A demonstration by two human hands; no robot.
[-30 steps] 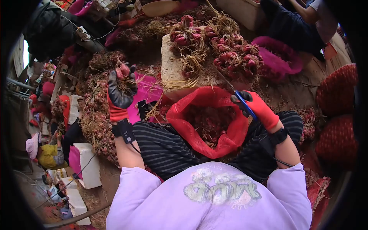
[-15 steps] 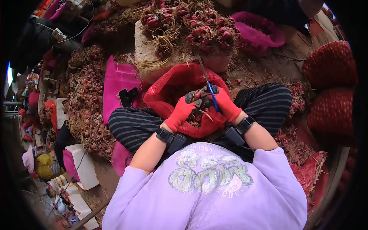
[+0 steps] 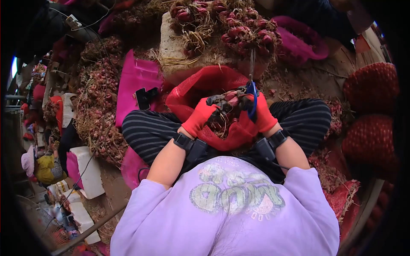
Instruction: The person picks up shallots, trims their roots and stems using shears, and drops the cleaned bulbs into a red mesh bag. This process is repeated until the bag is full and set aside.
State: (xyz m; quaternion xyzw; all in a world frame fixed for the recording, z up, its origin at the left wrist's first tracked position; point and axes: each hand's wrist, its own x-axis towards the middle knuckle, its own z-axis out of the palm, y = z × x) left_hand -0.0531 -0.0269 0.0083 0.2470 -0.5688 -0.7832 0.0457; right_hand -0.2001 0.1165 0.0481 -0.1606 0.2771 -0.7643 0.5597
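Gripping a small bunch of shallots [image 3: 232, 98] over the mouth of a red mesh bag [image 3: 183, 90], the left hand [image 3: 203, 114] has its gloved fingers closed; the right hand's [image 3: 262, 113] fingers are wrapped on blue-handled scissors [image 3: 254, 100], and whether they also touch the bunch I cannot tell. Around the bag, the brown floor [image 3: 117, 187] is littered with dry scraps. At twelve o'clock stands a pale block [image 3: 170, 47] carrying more bundles [image 3: 245, 32]; at ten, a pink sheet [image 3: 139, 74]; at nine, a long heap [image 3: 98, 94]; at three, filled red sacks [image 3: 369, 136]. At eight, far off, sits a person in yellow [image 3: 47, 168]. The lilac shirt [image 3: 162, 222] bears large, worn letters, which I cannot read surely.
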